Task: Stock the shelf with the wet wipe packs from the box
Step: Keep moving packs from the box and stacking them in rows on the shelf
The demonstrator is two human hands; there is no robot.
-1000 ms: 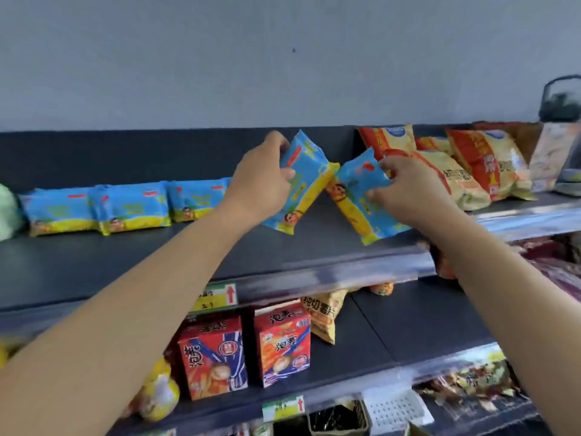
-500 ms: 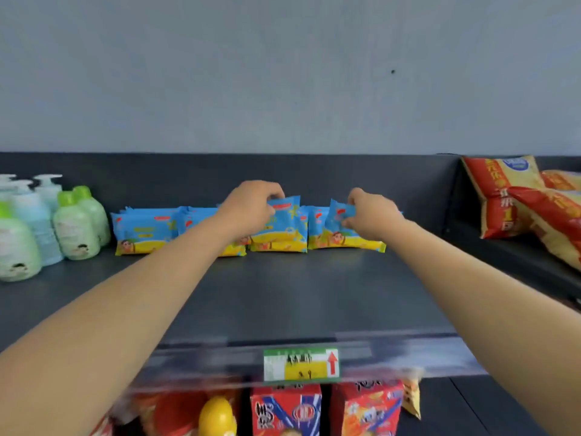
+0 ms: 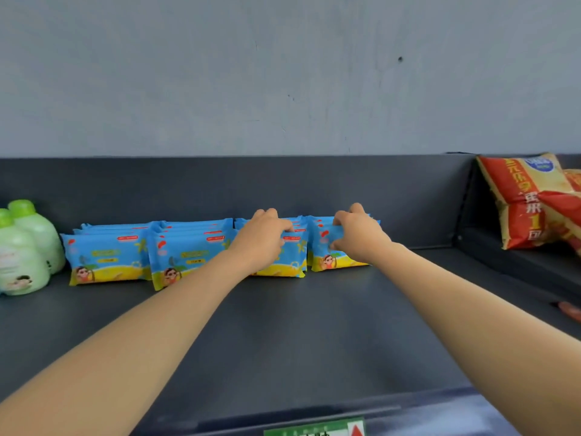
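Blue and yellow wet wipe packs stand in rows along the back of the dark shelf (image 3: 283, 335). The leftmost row (image 3: 107, 256) and the second row (image 3: 188, 256) stand free. My left hand (image 3: 261, 237) grips the top of the front pack of the third row (image 3: 294, 259), fingers curled over its upper edge. My right hand (image 3: 358, 237) grips the front pack of the fourth row (image 3: 327, 262) the same way. Both packs stand upright on the shelf. The box is out of view.
Green lotion bottles (image 3: 23, 250) stand at the left end of the shelf. Red and yellow snack bags (image 3: 531, 199) lean in the neighbouring bay on the right. A green price tag (image 3: 314, 431) sits on the shelf's front rail. Grey wall behind.
Both hands carried a pack each from mid-air to the shelf's back and set them upright in front of the third and fourth rows. The view moved closer and left.
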